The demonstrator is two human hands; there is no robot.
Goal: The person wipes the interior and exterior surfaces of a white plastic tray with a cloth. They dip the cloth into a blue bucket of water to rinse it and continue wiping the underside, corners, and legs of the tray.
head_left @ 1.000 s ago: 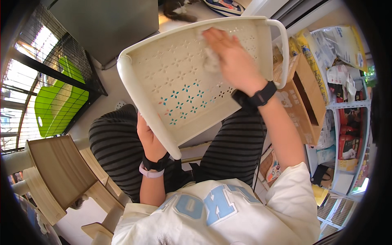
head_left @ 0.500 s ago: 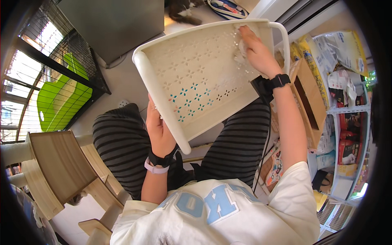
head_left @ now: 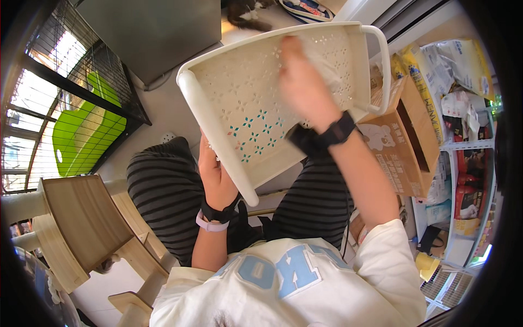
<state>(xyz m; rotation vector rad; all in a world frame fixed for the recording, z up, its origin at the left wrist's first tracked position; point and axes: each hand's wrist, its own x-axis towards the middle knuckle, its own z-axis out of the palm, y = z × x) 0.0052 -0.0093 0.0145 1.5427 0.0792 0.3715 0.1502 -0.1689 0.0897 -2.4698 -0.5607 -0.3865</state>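
A cream plastic basket or shelf tray (head_left: 217, 136), pierced with small flower-shaped holes, is held tilted above my lap. My left hand (head_left: 216, 182) grips its thick left edge from below, some fingers hidden behind it. Over the inner face is my right hand (head_left: 305, 90), smeared by motion. A thin, whitish, wipe-like cloth (head_left: 329, 73) shows beside and under its fingers, against the perforated surface. At the tray's right end a looped handle (head_left: 385, 71) sticks out. Both wrists wear black straps.
To the right stand an open cardboard box (head_left: 406, 141) and a wire shelf (head_left: 468, 146) with packaged bags. A wire cage (head_left: 32, 114) holding a green tray (head_left: 81, 131) is at the left, above a wooden cat tree (head_left: 87, 218). A furry animal (head_left: 248, 16) lies at the far edge.
My right hand has swept left across the tray's inner face from near its right end, with the whitish cloth. My left hand keeps its hold; the tray has barely shifted.
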